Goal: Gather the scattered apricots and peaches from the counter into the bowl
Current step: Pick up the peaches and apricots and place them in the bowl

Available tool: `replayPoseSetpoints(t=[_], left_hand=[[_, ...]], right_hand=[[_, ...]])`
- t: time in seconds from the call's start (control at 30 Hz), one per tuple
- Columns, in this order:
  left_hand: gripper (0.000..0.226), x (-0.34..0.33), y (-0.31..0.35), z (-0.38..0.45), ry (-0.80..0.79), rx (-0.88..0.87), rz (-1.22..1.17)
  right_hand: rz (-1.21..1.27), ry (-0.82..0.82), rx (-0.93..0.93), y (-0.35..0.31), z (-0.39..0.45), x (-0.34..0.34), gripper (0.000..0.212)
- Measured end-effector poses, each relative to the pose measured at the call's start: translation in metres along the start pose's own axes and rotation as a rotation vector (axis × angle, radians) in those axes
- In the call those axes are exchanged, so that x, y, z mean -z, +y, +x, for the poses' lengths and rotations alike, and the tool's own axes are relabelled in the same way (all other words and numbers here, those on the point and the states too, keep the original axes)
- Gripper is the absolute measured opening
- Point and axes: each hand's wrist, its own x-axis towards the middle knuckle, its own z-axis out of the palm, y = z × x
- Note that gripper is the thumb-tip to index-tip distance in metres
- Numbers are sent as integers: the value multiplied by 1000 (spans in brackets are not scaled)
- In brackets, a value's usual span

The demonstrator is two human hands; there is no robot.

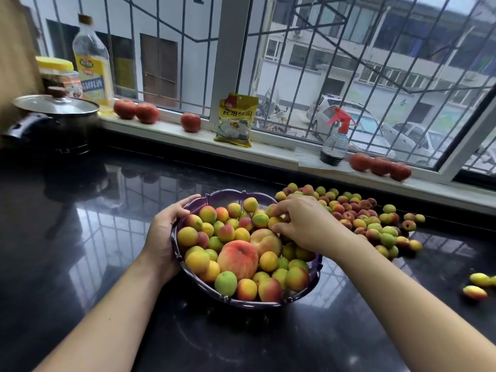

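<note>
Apricots (357, 218) lie in a loose heap on the dark glossy bench (80, 237), just right of and beyond the purple bowl (177, 253), with a few strays (476, 288) well apart at the near right edge. I judge each one light, smooth-skinned and fairly soft, so it should bruise if squeezed or dropped from a height; being round, they would also roll on the polished surface. A gentle pinch around the widest part, or a cupped scoop of several at once, looks the sensible hold.

They are small and round, mottled green, yellow and orange with red blushes. Two peaches (237, 260) sit among the fruit already in the bowl, far bigger, pink-orange with paler patches; heavier and softer, they would want a whole-palm hold.

The bowl is scalloped at its rim and well filled, mounded near the middle, so fresh fruit could tumble off the pile.

The left hand (163, 237) curls round the bowl's left rim, thumb over the edge, steadying it. The right hand (303, 224) reaches over the far right of the bowl, fingertips pinching a yellow apricot (273, 221) just above the pile. Much of the heap is not yet gathered.
</note>
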Motion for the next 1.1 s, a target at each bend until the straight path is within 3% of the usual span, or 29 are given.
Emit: replayPoseSetpoints(t=[0.17, 0.33, 0.43, 0.6, 0.77, 1.1], left_hand=[[47, 2, 0, 0, -9, -2, 19], [48, 2, 0, -1, -1, 1, 28], [48, 1, -1, -2, -3, 5, 28], [52, 0, -1, -2, 4, 1, 52], [53, -1, -1, -4, 11, 6, 54], [48, -4, 0, -6, -15, -5, 55]], right_hand=[[21, 10, -4, 6, -3, 2, 32], [420, 554, -318, 41, -27, 4, 15], [330, 698, -517, 71, -50, -33, 18], [22, 583, -753, 107, -70, -69, 31], [-63, 241, -860, 109, -67, -74, 45], [-56, 320, -887, 110, -60, -69, 22]])
